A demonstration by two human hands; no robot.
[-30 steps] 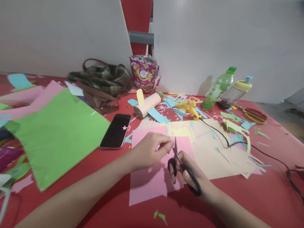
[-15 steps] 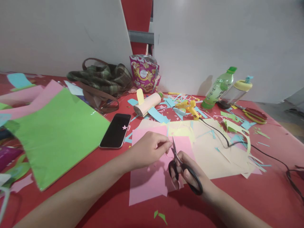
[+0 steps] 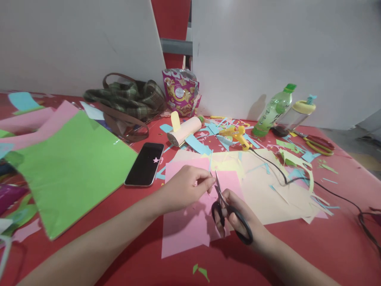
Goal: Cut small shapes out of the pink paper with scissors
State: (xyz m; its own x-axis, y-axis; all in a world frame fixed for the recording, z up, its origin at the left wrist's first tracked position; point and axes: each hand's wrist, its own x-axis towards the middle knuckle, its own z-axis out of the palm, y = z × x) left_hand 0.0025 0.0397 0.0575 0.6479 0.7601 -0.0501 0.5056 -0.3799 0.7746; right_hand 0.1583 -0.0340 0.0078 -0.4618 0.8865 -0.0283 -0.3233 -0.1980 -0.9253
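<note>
Black-handled scissors are in my right hand, with fingers and thumb through the loops and the blades pointing up and away, slightly apart. Close to the blade tips, my left hand pinches a small piece of pink paper, mostly hidden by the fingertips. Both hands are over pink paper sheets lying on the red table. A tiny pink paper star rests on a black phone to the left.
Behind my hands lie a paper-roll airplane, a yellow glue gun with a black cord, and paper scraps. A green bottle, a clear tumbler and other scissors are right. Green sheets and a plaid bag are left.
The scissor blades have opened slightly beside my left fingertips. Both hands stay in almost the same place, and nothing else has moved.
</note>
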